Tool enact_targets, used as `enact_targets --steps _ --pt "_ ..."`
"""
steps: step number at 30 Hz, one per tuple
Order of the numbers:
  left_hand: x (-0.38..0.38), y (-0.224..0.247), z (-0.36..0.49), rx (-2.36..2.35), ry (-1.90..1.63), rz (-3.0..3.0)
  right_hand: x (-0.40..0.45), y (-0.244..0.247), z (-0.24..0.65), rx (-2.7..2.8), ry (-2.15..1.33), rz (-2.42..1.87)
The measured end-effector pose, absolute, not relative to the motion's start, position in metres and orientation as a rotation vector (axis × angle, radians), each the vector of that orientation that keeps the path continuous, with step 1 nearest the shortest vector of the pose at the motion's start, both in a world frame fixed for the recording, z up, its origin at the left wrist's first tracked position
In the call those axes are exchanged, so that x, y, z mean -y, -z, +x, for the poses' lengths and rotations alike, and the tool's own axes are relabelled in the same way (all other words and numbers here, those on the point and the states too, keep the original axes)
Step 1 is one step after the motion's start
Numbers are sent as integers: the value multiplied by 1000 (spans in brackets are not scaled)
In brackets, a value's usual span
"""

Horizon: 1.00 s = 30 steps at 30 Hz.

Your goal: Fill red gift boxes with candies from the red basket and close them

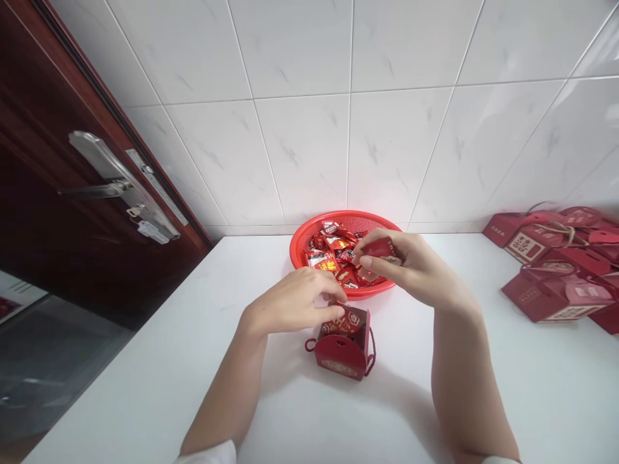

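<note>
A small red gift box [341, 356] with cord handles stands on the white table with its top open, and a patterned red packet [349, 321] shows inside. My left hand [302, 301] is at the box's back left edge, thumb and fingers curled over it; whether it pinches the edge or a packet is unclear. Over the right side of a red plastic basket [296, 248], my right hand [403, 264] holds a red packet [380, 249] between thumb and fingers. Several wrapped candies [336, 243] lie in the basket.
Several filled-out red gift boxes [556, 293] are piled at the table's right, near the tiled wall [304, 148]. A dark red door [58, 193] with a metal handle and keys stands beyond the table's left edge.
</note>
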<state>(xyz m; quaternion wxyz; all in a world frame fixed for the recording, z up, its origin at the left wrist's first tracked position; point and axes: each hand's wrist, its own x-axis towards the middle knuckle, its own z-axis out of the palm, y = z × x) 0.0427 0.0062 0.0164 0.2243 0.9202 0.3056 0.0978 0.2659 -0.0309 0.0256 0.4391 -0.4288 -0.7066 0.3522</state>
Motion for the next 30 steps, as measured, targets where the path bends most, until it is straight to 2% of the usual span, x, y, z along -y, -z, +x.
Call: enact_targets --steps 6,16,26,30 --pt "-7 -14 41 -864 -502 2448 30 -25 264 1755 -876 -1099" --pt "0 -14 55 -742 -979 2110 27 -21 251 1814 -899 -886" --pt "0 -10 56 -685 -1110 2071 26 -19 244 1853 -918 -866" --pt "-1 -11 54 -743 -1028 2138 24 -17 250 1840 -899 -946"
